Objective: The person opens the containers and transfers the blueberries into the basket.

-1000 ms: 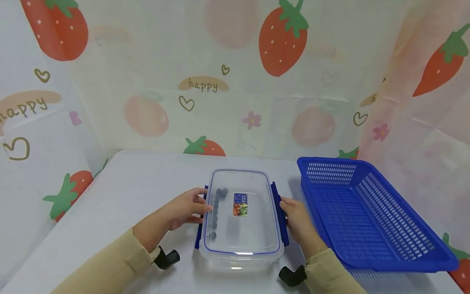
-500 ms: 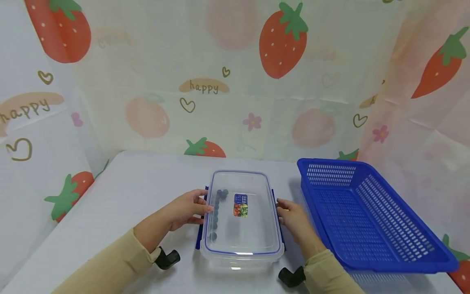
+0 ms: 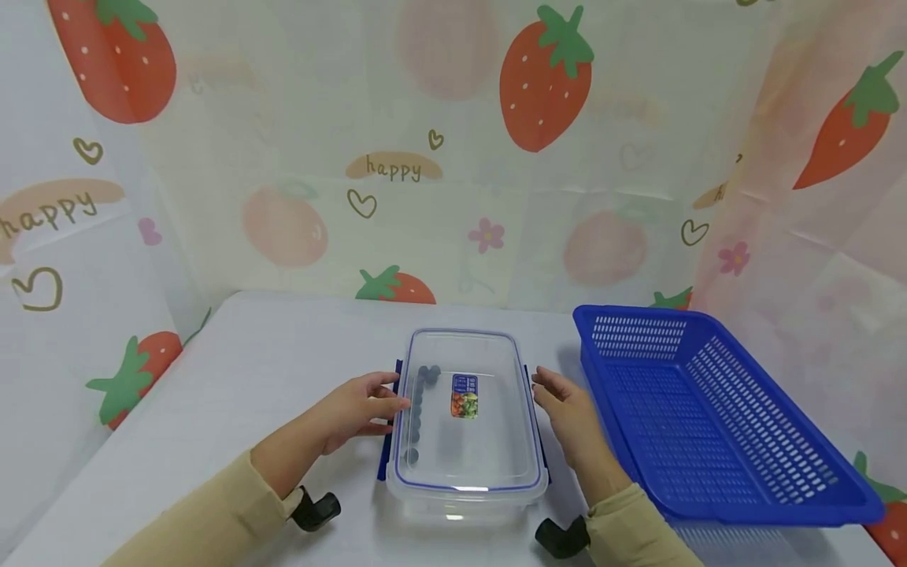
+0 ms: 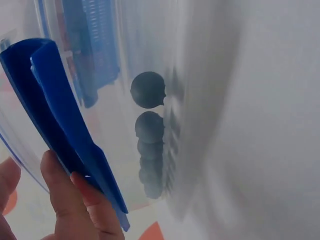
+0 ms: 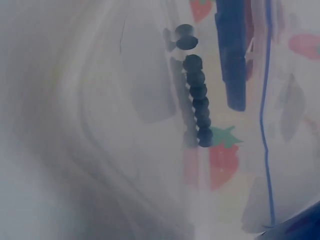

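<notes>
A clear food container point(image 3: 496, 441) with a blue-edged lid and blue side latches stands on the white table. Several dark round balls point(image 4: 148, 90) lie in it along the left wall. My left hand point(image 3: 357, 413) is at the left side, thumb over the lid's edge, fingertips touching the left latch point(image 4: 75, 120), which sticks outward. My right hand point(image 3: 570, 417) stands beside the right side with bent, loose fingers at the lid's edge, holding nothing. The right latch point(image 3: 544, 453) lies close along the wall. The right wrist view shows the balls point(image 5: 198, 91) through the container.
A large blue plastic basket point(image 3: 737, 516) stands close to the right hand. A printed strawberry cloth point(image 3: 425, 228) hangs behind and at both sides of the table. Black wrist mounts point(image 3: 315, 510) stick out from both sleeves, low near the tabletop.
The right latch has swung in from its outward position to lie along the container's side. My right hand has come off it and shifted slightly up. The left hand has barely moved.
</notes>
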The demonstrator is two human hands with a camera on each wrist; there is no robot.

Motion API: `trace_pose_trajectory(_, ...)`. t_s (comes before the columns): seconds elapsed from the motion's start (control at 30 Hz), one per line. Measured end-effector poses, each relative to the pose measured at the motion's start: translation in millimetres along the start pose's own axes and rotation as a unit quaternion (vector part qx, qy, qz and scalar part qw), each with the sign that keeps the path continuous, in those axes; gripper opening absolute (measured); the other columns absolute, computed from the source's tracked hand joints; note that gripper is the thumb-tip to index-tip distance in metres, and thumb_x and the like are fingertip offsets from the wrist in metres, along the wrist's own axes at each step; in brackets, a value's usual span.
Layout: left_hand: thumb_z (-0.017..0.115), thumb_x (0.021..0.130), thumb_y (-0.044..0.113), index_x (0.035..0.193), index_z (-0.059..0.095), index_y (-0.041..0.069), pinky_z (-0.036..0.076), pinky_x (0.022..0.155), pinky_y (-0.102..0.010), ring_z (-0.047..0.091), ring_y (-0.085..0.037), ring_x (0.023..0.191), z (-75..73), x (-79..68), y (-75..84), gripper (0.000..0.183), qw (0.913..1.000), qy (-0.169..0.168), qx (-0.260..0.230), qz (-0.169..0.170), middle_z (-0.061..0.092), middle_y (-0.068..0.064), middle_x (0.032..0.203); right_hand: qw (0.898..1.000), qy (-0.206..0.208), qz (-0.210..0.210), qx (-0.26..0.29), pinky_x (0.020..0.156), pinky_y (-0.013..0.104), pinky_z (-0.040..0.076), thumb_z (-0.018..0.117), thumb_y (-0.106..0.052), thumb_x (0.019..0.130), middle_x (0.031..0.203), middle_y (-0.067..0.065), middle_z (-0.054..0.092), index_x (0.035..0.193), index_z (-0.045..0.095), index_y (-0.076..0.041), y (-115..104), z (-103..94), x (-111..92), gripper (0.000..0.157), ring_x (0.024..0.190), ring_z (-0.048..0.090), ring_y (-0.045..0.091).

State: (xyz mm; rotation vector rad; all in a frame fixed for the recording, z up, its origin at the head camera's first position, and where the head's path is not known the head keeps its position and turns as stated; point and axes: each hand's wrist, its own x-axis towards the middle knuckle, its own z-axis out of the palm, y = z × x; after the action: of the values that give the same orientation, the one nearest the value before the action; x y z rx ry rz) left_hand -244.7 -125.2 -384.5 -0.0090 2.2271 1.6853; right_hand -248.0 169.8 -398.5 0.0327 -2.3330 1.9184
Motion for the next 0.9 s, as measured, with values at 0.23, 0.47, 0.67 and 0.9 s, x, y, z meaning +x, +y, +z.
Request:
trace_pose_trajectory(0.23,0.072,0.078,0.021,0.133,0.045,0.009,0.052,0.082,-0.036,0.060,-0.018,0.093,0.9,-4.5,-0.7,0.062,0.9998,0.006,-0.011,0.013,0.052,-0.011,0.111,0.999,-0.008,0.021,-0.029,0.082,0.026,0.048,0.057,-0.008,0.089,0.118,0.023,0.057,0.124,0.051,0.007,-2.3,2.4,-3.6,0.039,0.094,0.057,0.019)
trace_pose_trajectory(0.47,0.071,0.079,0.014,0.128,0.048,0.001,0.051,0.084,-0.034,0.060,-0.018,0.092,3.0,-10.0,6.6,0.056,0.9997,0.003,-0.017,0.017,0.053,-0.013,0.110,0.997,-0.020,0.061,-0.052,0.090,0.041,0.045,0.060,-0.017,0.088,0.114,0.017,0.060,0.119,0.058,0.003,-1.5,2.8,-3.9,0.037,0.097,0.056,0.022)
trace_pose_trajectory(0.67,0.070,0.080,0.017,0.130,0.046,0.004,0.049,0.088,-0.035,0.058,-0.017,0.095,4.6,-7.3,5.8,0.057,0.9999,0.003,0.002,0.017,0.055,-0.010,0.112,0.997,-0.027,0.073,-0.006,0.089,0.040,0.045,0.063,-0.016,0.086,0.114,0.017,0.058,0.123,0.055,0.002,-0.8,3.8,-5.9,0.042,0.100,0.054,0.023)
trace_pose_trajectory(0.9,0.066,0.084,0.015,0.132,0.043,0.008,0.045,0.094,-0.040,0.053,-0.019,0.098,5.5,-5.1,2.3,0.054,0.9998,-0.007,0.007,0.020,0.054,-0.008,0.111,0.996,-0.030,0.076,0.039,0.077,0.038,0.052,0.063,-0.012,0.085,0.113,0.020,0.057,0.127,0.052,0.001,-0.5,4.6,-9.5,0.045,0.097,0.057,0.027)
